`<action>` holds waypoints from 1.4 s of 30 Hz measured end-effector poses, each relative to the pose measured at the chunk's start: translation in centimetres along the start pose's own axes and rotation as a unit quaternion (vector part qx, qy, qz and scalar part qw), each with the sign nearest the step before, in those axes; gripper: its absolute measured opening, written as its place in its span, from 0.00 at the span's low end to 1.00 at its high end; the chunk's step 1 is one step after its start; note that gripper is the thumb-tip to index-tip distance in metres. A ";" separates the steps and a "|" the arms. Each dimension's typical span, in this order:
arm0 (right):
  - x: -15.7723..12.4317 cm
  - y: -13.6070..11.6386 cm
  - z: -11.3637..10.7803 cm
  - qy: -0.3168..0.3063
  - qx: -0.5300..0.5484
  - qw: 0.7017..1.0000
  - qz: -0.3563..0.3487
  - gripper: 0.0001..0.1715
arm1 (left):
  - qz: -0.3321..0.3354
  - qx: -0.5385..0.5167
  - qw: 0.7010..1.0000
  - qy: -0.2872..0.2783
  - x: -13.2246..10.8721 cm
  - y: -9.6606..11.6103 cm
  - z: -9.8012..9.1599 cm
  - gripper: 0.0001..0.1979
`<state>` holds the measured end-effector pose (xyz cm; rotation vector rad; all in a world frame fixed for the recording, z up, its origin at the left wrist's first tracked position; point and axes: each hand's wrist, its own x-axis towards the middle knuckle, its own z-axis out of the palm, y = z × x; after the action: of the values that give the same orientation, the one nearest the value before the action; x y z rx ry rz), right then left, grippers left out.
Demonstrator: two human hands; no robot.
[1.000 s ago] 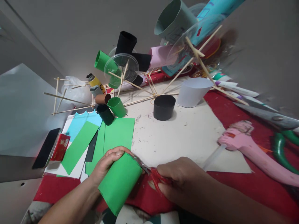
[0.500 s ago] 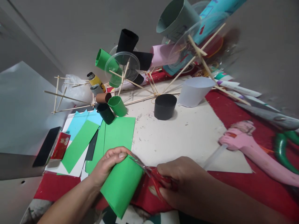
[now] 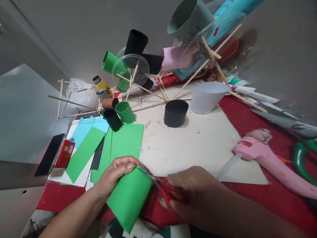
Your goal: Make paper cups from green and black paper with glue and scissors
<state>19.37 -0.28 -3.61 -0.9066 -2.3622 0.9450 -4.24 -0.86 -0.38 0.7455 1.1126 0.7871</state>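
A bent green paper sheet [image 3: 130, 198], curved like a tube, is pinched along its upper edge by my left hand [image 3: 121, 170]. My right hand [image 3: 189, 191] is closed around the red handles of a pair of scissors [image 3: 168, 195]. The blades reach left to the paper's top edge, close to my left fingertips. Behind my left hand lie flat green paper pieces [image 3: 127, 140]. A black paper ring [image 3: 176, 113] and a white paper ring [image 3: 208, 99] stand on the board beyond my hands.
A pink glue gun [image 3: 262, 155] lies at the right, near large green-handled scissors [image 3: 298, 158]. Stick frames [image 3: 135, 84] with clear discs and paper tubes stand at the back. A white board [image 3: 170, 148] covers the red cloth [image 3: 56, 198]. A red box [image 3: 64, 153] sits left beside a phone [image 3: 49, 154].
Both hands, the scissors and the green paper look nearly the same as before. The whole view has shifted very slightly.
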 end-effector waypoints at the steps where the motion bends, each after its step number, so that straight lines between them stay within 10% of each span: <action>1: 0.0 0.0 0.0 -0.001 -0.003 1.000 -0.002 0.12 | 0.002 0.000 1.000 0.001 0.0 0.0 -0.1 0.13; 42: -0.2 0.4 -0.1 -0.041 0.080 0.996 0.028 0.13 | -0.010 0.008 0.999 -0.031 0.5 -0.3 -0.5 0.14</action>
<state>19.68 -0.13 -3.88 -0.8917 -2.2985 1.1971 -4.51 -0.55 -0.98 0.7655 1.0703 0.7354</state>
